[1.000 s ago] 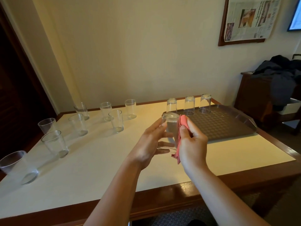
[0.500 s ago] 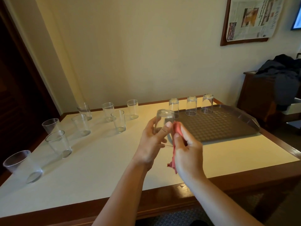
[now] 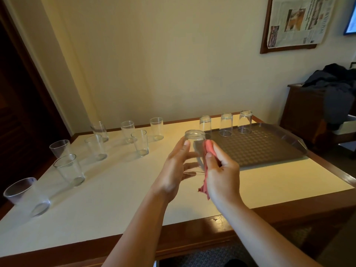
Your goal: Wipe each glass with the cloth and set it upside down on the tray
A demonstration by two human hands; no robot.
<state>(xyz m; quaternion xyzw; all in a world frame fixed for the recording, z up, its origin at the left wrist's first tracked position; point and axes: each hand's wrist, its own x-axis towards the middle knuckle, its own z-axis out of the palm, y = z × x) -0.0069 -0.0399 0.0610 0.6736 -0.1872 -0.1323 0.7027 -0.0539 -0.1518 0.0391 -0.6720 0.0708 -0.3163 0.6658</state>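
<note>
My left hand point(image 3: 176, 166) holds a clear glass point(image 3: 195, 139) upside down above the table, base up, fingers curled round its side. My right hand point(image 3: 221, 170) pinches a pink cloth point(image 3: 207, 153) and presses it against the glass's right side; the cloth's tail hangs below my palm. The brown tray point(image 3: 269, 151) lies at the right of the table with three glasses point(image 3: 225, 124) upside down along its far edge. Several upright glasses point(image 3: 139, 142) stand on the left half of the table.
The white-topped table point(image 3: 115, 199) has a wooden rim. A dark wooden cabinet point(image 3: 306, 112) with dark clothing piled on it stands to the right. A framed newspaper point(image 3: 296, 22) hangs on the wall. A dark doorway is at the left.
Both hands have lifted the glass and cloth a little and shifted them toward the tray. The cloth has slid along the glass's side.
</note>
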